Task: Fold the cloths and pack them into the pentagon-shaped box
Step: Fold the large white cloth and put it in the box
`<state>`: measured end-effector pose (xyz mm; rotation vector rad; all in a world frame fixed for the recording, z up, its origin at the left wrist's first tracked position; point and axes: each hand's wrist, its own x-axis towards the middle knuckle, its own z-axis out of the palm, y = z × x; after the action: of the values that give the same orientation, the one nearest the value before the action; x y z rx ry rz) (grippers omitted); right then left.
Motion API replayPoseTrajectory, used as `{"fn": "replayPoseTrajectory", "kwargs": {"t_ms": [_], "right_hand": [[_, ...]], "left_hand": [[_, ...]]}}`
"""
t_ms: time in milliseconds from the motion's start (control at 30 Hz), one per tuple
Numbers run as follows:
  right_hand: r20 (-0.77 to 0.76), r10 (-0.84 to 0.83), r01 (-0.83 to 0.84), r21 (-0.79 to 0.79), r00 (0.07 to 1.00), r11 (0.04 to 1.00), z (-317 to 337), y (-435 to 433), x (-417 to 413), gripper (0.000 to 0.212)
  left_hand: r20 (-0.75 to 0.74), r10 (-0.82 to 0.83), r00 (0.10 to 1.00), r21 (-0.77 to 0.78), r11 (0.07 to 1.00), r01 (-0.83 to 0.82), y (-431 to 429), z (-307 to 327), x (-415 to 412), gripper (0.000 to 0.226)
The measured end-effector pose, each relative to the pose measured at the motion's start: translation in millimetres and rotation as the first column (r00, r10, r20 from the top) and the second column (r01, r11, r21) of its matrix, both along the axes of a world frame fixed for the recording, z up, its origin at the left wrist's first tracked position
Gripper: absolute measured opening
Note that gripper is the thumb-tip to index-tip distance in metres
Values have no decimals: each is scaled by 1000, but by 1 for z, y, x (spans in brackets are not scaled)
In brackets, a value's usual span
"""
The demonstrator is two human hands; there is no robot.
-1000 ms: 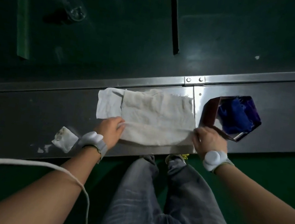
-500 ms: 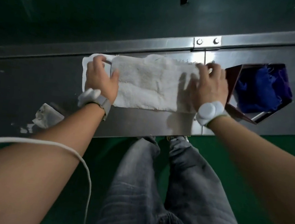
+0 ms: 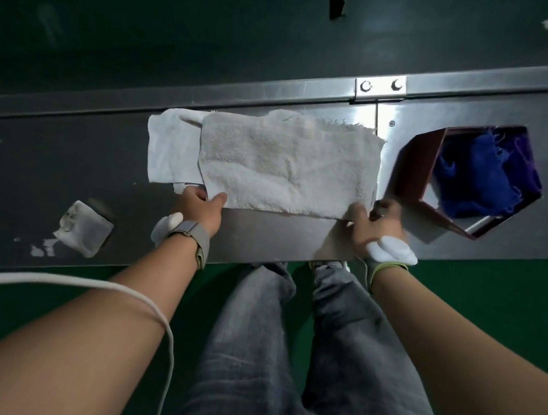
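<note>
A white terry cloth [image 3: 284,167] lies folded into a long strip on the steel bench, partly over a thinner white cloth [image 3: 169,146] that sticks out at its left. My left hand [image 3: 202,207] pinches the strip's near left corner. My right hand [image 3: 372,223] pinches its near right corner. Just right of the cloth stands the pentagon-shaped box [image 3: 411,176] with dark red walls, and a blue cloth [image 3: 476,177] lies crumpled inside it.
A small folded, stained white cloth [image 3: 85,232] lies on the bench [image 3: 27,177] at the left with white scraps beside it. A white cord [image 3: 83,284] runs over my left forearm. My legs stand below the bench's near edge, on green floor.
Both hands have come back from the cloth's far edge to its near edge and now grip the near corners. The cloth lies as a narrower folded strip.
</note>
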<state>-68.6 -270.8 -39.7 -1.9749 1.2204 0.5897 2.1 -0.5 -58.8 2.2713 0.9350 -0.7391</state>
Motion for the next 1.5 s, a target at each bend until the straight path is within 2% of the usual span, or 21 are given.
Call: {"fn": "replayPoseTrajectory", "kwargs": {"t_ms": [133, 200, 300, 400, 467, 600, 700, 767, 867, 967, 1067, 1100, 1167, 1200, 1233, 1267, 1300, 1333, 1367, 1400, 1500], "right_hand": [[0, 67, -67, 57, 998, 996, -7, -6, 5, 31], [-41, 5, -3, 46, 999, 999, -6, -9, 0, 37], [-152, -172, 176, 10, 973, 984, -3, -14, -11, 60], [-160, -330, 353, 151, 930, 923, -8, -11, -26, 54], [-198, -322, 350, 125, 926, 928, -11, -7, -36, 49], [-313, -131, 167, 91, 941, 982, -5, -4, -46, 52], [-245, -197, 231, 119, 949, 966, 5, 0, -42, 52], [-117, -400, 416, 170, 909, 894, 12, 5, -33, 43], [-84, -730, 715, 307, 678, 628, 16, 13, -10, 3], [-92, -799, 759, 393, 594, 519, 7, 16, 7, 19], [-40, -847, 729, 532, 530, 431, 3, 22, 18, 10], [-19, -857, 707, 575, 514, 411, 2, 24, 20, 14], [5, -864, 660, 643, 503, 388, 3, 27, 23, 40], [21, -840, 632, 649, 542, 424, 5, 29, 22, 56], [81, -769, 584, 602, 634, 545, 7, 31, 19, 66], [173, -633, 490, 494, 754, 718, 12, 34, 16, 64], [265, -439, 339, 348, 858, 874, 16, 37, 12, 50], [337, -224, 166, 194, 914, 967, 20, 41, 10, 32], [381, -37, 7, 80, 924, 997, 25, 46, 9, 17], [404, 109, -126, 15, 908, 992, 30, 53, 10, 14], [460, 313, -349, -8, 831, 937, 32, 78, 18, 25]], "left_hand": [[12, 53, 999, -101, 994, -52, 6, 0, 1, 41], [2, 81, 997, -130, 988, -80, 18, 2, -3, 38], [-37, 60, 998, -85, 994, -63, 42, 5, -16, 38], [-90, 94, 992, -90, 991, -102, 54, 8, -34, 41], [-106, 120, 987, -77, 989, -128, 56, 14, -45, 35], [-162, 104, 981, -18, 994, -108, 60, 30, -60, 22], [-45, 181, 983, 4, 984, -181, 59, 34, -59, 21], [75, 261, 963, -48, 965, -258, 55, 39, -49, 23], [187, 350, 918, -141, 934, -328, 47, 44, -25, 20], [240, 414, 878, -195, 907, -374, 40, 40, -2, 22], [261, 469, 844, -290, 871, -395, 33, 34, 13, 21], [247, 469, 848, -317, 866, -387, 31, 31, 16, 21], [192, 451, 871, -363, 858, -364, 26, 30, 18, 25], [189, 416, 889, -343, 877, -337, 25, 31, 17, 30], [230, 358, 905, -279, 915, -291, 23, 34, 17, 32], [295, 288, 911, -183, 953, -242, 22, 38, 14, 32], [364, 232, 902, -85, 973, -216, 21, 42, 11, 32], [403, 200, 893, -18, 977, -211, 21, 45, 7, 31], [389, 190, 901, 16, 977, -213, 21, 46, 3, 33], [316, 193, 929, 25, 977, -212, 22, 45, -2, 37], [-14, 162, 987, -21, 987, -162, 24, 35, -13, 61]]}}
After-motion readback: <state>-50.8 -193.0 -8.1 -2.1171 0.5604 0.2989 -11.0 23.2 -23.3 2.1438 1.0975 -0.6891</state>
